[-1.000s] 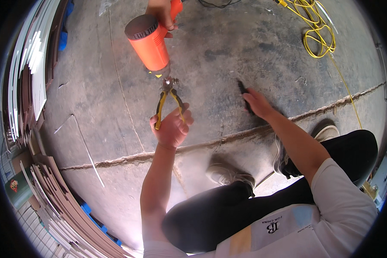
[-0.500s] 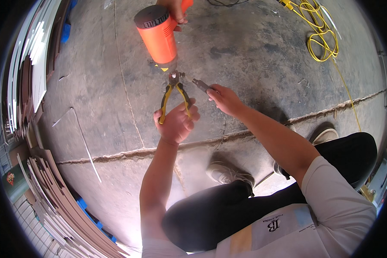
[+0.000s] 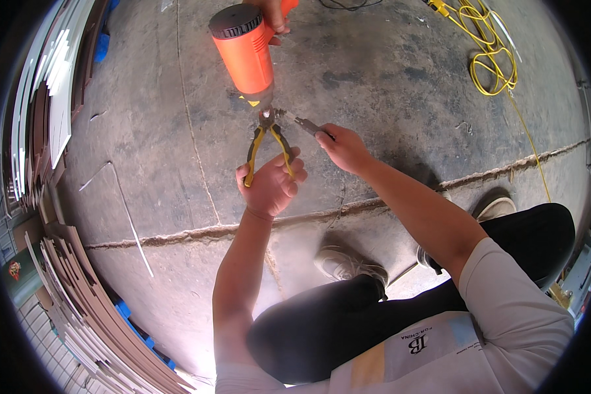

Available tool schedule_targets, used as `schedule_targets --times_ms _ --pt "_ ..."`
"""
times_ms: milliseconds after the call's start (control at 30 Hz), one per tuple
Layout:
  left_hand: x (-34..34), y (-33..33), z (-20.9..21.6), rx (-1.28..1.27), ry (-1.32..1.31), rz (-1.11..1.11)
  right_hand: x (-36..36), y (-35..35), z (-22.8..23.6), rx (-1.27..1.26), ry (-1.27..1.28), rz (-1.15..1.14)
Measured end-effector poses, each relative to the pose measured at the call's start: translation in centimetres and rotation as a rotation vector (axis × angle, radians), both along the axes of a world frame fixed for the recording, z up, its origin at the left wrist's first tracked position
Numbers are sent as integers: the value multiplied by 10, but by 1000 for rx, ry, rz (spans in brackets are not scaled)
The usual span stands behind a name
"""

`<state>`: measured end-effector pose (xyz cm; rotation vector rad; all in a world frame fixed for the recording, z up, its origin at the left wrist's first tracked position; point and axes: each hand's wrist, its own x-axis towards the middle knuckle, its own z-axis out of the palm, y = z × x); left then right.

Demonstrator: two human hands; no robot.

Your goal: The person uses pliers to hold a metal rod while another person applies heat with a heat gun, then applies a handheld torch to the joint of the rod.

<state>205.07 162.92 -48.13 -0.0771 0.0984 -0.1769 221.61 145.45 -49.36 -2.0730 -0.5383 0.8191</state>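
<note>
My left hand (image 3: 274, 185) is closed around the spread handles of yellow-and-black pliers (image 3: 255, 150). Their jaws point away from me and grip a small part (image 3: 267, 113), too small to make out. In my right hand (image 3: 345, 150) is a slim dark grey knife-like tool (image 3: 313, 127), its thin tip close to the right side of the jaws; whether it touches is unclear. Just beyond, an orange heat gun (image 3: 245, 62) with a black ribbed end cap has its nozzle down at the jaws. Another person's hand (image 3: 273, 16) grips its handle.
Stacks of brown and white boards (image 3: 105, 315) line the left side. A bent thin white strip (image 3: 130, 222) lies on the concrete floor (image 3: 374, 72). At the far right is a coiled yellow cable (image 3: 489, 56). My shoe (image 3: 341, 266) rests nearer me, past a floor crack (image 3: 308, 218).
The heat gun has shifted very slightly right. My right hand's tool has moved a touch, while the pliers stay nearly in place.
</note>
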Motion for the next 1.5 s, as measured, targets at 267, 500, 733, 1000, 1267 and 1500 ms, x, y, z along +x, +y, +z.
schedule_targets --times_ms 267,500,733,1000,1267,1500 --pt "0 0 0 -9 5 0 -5 2 9 -27 -97 -48" --pt "2 0 0 2 -15 0 -5 1 7 -76 -92 -121" --pt "-1 1 -2 4 -8 1 -4 -4 12 -58 -67 -104" --pt "0 -3 5 24 21 21 0 -7 -3 -53 -40 -134" --pt "5 -4 7 32 24 23 16 -30 -50 -125 253 -224" --pt "2 -3 5 4 22 28 10 -63 -53 -63 565 -384"
